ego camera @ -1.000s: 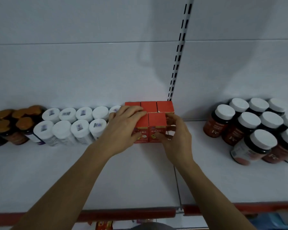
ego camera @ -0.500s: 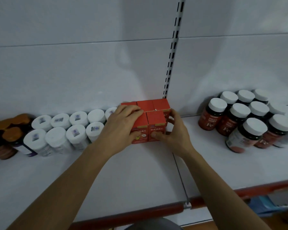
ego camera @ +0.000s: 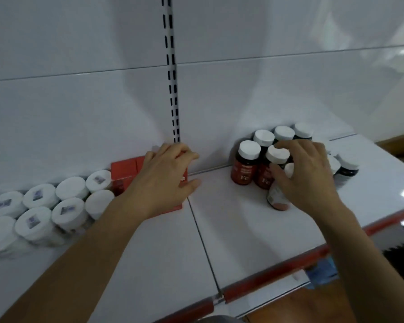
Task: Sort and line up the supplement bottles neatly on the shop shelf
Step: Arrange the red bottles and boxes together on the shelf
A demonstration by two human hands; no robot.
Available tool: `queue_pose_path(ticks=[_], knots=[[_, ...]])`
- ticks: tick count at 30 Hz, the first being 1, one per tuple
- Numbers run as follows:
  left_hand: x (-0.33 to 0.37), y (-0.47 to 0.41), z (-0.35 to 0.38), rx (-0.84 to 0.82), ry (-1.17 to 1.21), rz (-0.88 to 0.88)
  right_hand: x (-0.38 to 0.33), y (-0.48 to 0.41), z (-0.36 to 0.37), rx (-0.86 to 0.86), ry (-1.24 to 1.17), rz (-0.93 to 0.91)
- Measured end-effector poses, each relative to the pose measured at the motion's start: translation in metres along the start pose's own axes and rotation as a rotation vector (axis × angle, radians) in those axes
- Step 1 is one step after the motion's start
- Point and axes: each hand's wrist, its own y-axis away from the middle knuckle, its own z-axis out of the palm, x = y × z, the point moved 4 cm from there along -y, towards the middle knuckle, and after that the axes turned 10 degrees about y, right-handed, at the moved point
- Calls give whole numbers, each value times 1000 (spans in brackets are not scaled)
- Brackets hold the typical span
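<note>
1. The right hand has left the red boxes and now sits well to the right of them, over the cluster of brown bottles.
2. Its grip is closed: thumb and curled fingers wrap the cap end of the leaning bottle, which is at the front of the cluster, on the side farthest from the boxes' back row.
3. The left hand stays on top of the red boxes. Its grip is released, with the fingers lying loose and the thumb off their right edge.
4. The white tubs touch the boxes' left side and are packed in rows.
5. The boxes now look squared against the back wall, so that step seems done.
6. Work shifts to the brown bottles. They are clustered unevenly on the shelf, well apart from the boxes, so the gap still needs closing.
</note>
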Motion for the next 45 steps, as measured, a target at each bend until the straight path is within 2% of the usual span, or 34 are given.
queue_pose_path(ticks=[3, 6, 10, 14, 20, 24, 29, 34, 39, 45], knots=[[33, -44, 23, -35, 91, 64, 28, 7, 16, -150, -11, 11], [62, -91, 50, -74, 129, 36, 36, 18, 24, -127, -101, -89], [73, -125, 87, -121, 91, -105, 48, 22, 16, -72, -146, -86], [69, -112, 89, -30, 117, -207, 62, 28, 11, -101, -398, -116], [81, -71, 48, 81, 181, -306, 60, 15, 3, -161, -616, -256], [82, -42, 9, 292, 229, -421, 45, -9, -1, -203, -728, -322], [86, 6, -12, 482, 199, -522, 15, -49, -1, -318, -645, -472], [88, 35, 3, 453, 198, -545, -33, -76, 42, -433, -461, -598], [81, 49, 20, 411, 211, -572, -76, -78, 72, -392, -485, -547], [75, 46, 22, 377, 194, -562, -102, -69, 90, -331, -656, -425]])
